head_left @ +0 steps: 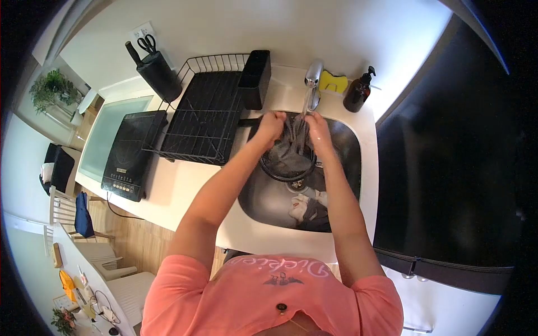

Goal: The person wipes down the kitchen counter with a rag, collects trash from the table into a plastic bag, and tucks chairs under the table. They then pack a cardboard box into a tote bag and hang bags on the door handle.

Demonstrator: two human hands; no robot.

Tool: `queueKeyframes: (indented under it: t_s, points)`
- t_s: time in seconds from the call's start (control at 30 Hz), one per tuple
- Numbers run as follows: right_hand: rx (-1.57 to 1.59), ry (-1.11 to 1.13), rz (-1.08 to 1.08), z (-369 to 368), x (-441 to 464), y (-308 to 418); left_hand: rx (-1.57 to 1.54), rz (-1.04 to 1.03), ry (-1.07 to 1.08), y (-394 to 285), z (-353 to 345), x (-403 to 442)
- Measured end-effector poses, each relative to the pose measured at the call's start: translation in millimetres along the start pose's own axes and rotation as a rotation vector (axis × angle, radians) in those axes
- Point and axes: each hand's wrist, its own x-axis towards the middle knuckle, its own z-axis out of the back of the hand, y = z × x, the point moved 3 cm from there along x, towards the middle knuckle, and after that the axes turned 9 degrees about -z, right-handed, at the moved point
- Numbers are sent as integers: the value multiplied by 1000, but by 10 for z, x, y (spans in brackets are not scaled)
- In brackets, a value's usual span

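A wet dark grey cloth is stretched between my two hands under the running faucet. My left hand grips its left edge with closed fingers. On the other side, my right hand has its fingers closed on the right edge, close to the water stream. The cloth hangs down into a round black pan, whose dark handle points left over the sink rim. Below the pan, a bundle of white and dark fabric pieces lies in the steel sink, partly hidden by my right forearm.
A black dish rack stands left of the sink, with an induction cooktop and a knife block further left. Behind the sink are a yellow sponge and a brown pump bottle. A tall black surface borders the right.
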Motion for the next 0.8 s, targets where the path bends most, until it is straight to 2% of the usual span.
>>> queueKeyframes:
  t_s: [0.03, 0.1, 0.2, 0.23, 0.3, 0.33, 0.43, 0.47, 0.5, 0.53, 0.57, 0.6, 0.7, 0.73, 0.77, 0.8]
  points:
    - [-172, -84, 40, -42, -12, 27, -31, 90, 49, 55, -72, -38]
    - [100, -18, 40, -157, -211, 151, -135, 95, 177, 1, -128, -93]
    - [-83, 234, -25, -131, -207, 51, -354, 197, 281, -5, -184, -105]
    - [-143, 187, -34, -116, -173, -9, -435, 247, 299, -10, -200, -121]
    - [-258, 91, -51, -98, -94, -94, -613, 571, 208, 88, -280, -293]
    - [-86, 46, -52, -146, -226, 23, -655, 730, 171, 151, -314, -362]
    - [230, 20, -300, -258, -221, -210, -923, 745, 164, 475, -502, -352]
    - [380, -14, -275, -278, -323, -100, -995, 660, 115, 774, -596, -207]
    - [403, -101, -317, -232, -300, -142, -1064, 575, 66, 919, -638, -116]
    - [426, -191, -362, -150, -245, -255, -1036, 695, 46, 817, -617, -161]
    - [448, -281, -407, -57, -178, -393, -1058, 663, 76, 705, -613, -211]
    - [335, -222, -426, 19, 99, -919, -1077, 630, 108, 621, -614, -234]
    - [876, 84, -465, -135, -88, -744, -1138, 640, 169, 500, -617, -231]
    - [814, 124, -472, -140, -56, -723, -1154, 655, 214, 617, -576, -189]
    - [668, 10, -420, -101, -20, -703, -1169, 671, 259, 725, -562, -149]
    - [521, -102, -366, -74, -2, -656, -1046, 693, 173, 705, -517, -210]
